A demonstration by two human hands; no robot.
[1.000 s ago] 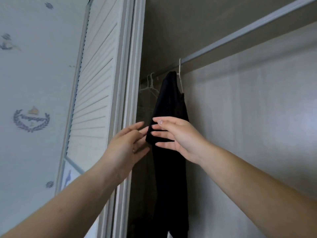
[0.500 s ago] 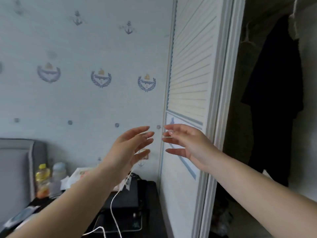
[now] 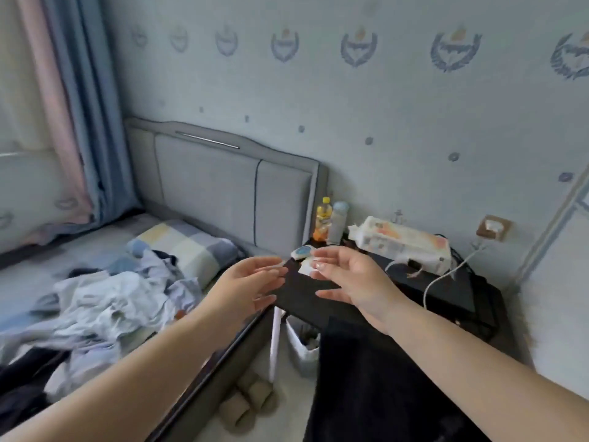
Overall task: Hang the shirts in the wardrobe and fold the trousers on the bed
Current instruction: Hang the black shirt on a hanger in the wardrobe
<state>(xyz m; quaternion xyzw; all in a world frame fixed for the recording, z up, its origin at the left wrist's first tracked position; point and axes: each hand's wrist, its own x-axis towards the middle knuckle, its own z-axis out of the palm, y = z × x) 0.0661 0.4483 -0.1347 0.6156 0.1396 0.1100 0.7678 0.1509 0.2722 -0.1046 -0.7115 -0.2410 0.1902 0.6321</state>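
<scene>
A rumpled heap of pale blue and white clothes [image 3: 105,307] lies on the bed [image 3: 47,263], soft cloth in loose folds with no clear outline, so shirts and trousers cannot be told apart in it. Darker, near-black fabric [image 3: 22,387] lies at the heap's near edge. Just behind the heap sits a pillow [image 3: 191,247] checked in blue, grey and cream. The bed has a padded grey headboard [image 3: 223,193] with stitched panels and a curved top edge.

Both hands are held out in the air above the gap between bed and bedside table. The left hand [image 3: 245,285] has its fingers straight and slightly spread, palm turned inward, and holds nothing. The right hand [image 3: 353,282] faces it, fingers loosely extended, also holding nothing; the two hands are near but apart.

Under the right forearm hangs a dark, matte cloth [image 3: 376,387]. The black bedside table [image 3: 446,291] carries a plastic-wrapped tissue pack [image 3: 404,244], a yellow-capped bottle [image 3: 322,218], a pale bottle [image 3: 338,221] touching beside it and a white cable [image 3: 443,279]. On the floor stand a white bin [image 3: 302,346] and beige slippers [image 3: 245,403]. Blue and pink curtains [image 3: 67,106] hang at left against crest-patterned wallpaper [image 3: 357,46].
</scene>
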